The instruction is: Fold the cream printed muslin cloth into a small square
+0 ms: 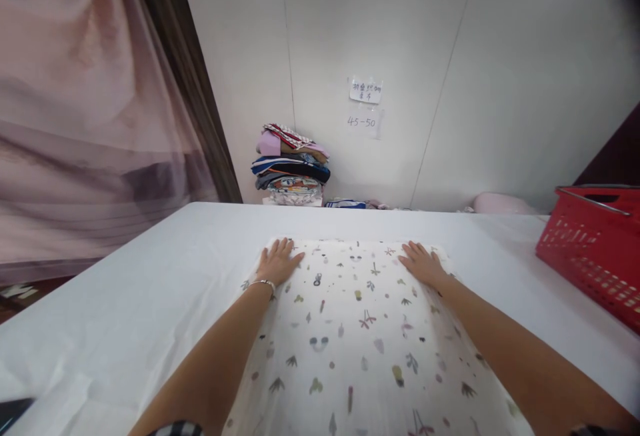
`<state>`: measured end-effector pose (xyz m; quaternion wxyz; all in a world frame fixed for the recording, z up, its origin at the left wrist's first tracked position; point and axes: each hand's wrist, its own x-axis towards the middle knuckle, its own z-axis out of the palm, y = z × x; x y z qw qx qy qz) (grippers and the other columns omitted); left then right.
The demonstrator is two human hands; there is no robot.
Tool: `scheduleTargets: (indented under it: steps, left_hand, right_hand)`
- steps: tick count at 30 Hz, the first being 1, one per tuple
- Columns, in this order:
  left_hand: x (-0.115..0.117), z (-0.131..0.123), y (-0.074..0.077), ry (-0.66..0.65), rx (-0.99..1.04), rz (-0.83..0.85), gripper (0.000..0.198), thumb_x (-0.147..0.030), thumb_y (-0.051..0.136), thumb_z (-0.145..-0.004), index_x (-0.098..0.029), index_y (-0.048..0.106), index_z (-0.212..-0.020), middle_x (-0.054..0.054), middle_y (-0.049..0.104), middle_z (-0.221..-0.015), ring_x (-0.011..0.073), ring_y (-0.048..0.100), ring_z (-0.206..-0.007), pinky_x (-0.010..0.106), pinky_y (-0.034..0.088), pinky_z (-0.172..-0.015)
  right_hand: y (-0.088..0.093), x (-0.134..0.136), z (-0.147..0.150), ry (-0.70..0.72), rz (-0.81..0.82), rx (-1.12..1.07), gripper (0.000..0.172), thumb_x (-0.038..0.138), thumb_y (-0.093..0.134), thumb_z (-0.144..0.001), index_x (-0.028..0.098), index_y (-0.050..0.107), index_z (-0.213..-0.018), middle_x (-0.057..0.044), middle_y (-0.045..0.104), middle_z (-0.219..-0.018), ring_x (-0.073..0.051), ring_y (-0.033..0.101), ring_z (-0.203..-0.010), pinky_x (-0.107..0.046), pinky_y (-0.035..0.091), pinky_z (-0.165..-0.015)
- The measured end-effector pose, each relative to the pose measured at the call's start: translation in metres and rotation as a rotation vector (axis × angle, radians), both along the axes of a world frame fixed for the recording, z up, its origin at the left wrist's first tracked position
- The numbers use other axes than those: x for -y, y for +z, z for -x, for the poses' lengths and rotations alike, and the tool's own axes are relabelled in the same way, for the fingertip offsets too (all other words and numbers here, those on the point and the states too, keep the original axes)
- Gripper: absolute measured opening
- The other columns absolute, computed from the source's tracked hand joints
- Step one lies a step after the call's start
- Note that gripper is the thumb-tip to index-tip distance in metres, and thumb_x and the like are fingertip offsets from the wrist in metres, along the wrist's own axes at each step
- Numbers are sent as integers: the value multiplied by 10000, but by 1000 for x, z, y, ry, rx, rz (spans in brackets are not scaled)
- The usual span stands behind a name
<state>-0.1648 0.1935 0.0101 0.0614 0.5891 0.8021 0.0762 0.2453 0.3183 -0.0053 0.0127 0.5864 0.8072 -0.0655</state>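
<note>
A cream cloth printed with small leaves and flowers (360, 329) lies spread flat on the white table (150, 276) in front of me. My left hand (277, 263), with a thin bracelet at the wrist, rests flat on the cloth's far left corner, fingers stretched out. Flat on the far right corner lies my right hand (423, 264), its fingers also stretched out. Neither hand grips anything.
A red plastic basket (595, 249) with a metal handle stands at the table's right edge. A pile of folded clothes (291, 164) sits against the white wall behind the table. Pink curtain (85, 109) hangs at the left. Paper notes (366, 91) are stuck on the wall.
</note>
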Motion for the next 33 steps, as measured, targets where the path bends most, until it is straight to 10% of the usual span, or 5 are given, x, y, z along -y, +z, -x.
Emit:
scheduleTargets:
  steps: [13, 24, 33]
  left_hand:
    - [10, 8, 27, 62, 180, 16, 689, -595, 162, -849, -202, 209, -1413, 83, 136, -1495, 228, 101, -1373, 468, 141, -1089]
    - [226, 27, -3, -145, -35, -23, 609, -526, 288, -857, -238, 289, -1394, 57, 203, -1476, 250, 184, -1354, 471, 219, -1079]
    - [312, -2, -9, -108, 2, -183, 528, -545, 380, -795, -308, 509, -1249, -19, 346, -1420, 243, 329, -1297, 407, 323, -1070]
  right_hand:
    - [19, 23, -27, -83, -70, 30, 606, 505, 149, -892, 214, 271, -1410, -40, 106, -1504, -260, 61, -1368, -549, 143, -1060]
    - [-14, 209, -158, -144, -27, -283, 699, 600, 332, -801, 183, 394, -1358, -46, 270, -1453, -228, 257, -1322, -358, 247, -1093]
    - [6, 298, -172, -230, -87, -380, 639, 514, 405, -788, 184, 423, -1335, -72, 486, -1318, -263, 433, -1216, -398, 354, -1022]
